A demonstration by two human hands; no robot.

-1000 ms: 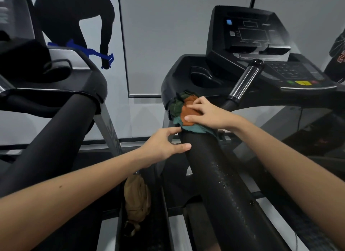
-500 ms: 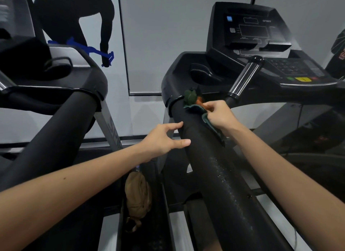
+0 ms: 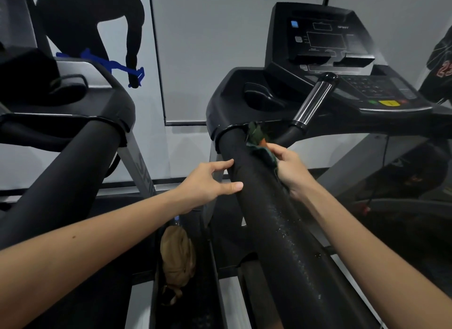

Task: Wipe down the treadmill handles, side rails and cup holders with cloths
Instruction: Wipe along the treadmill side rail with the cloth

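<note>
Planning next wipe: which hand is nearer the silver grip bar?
Right. The right hand, gripping the cloth, is below the silver grip bar; the left hand is across the rail.

**Cloth (image 3: 259, 144) Draping Over Treadmill's Padded Side Rail (image 3: 259, 201)**

The black padded side rail is carrying a green-and-orange cloth, bunched at its upper end, at the tips of the fingers (image 3: 276, 149) of the right hand (image 3: 291, 169). Droplets (image 3: 283, 233) are clinging to the rail below those fingers. A tan bag (image 3: 177, 253) is lying low in the dark gap beneath the left hand (image 3: 208, 182).
</note>
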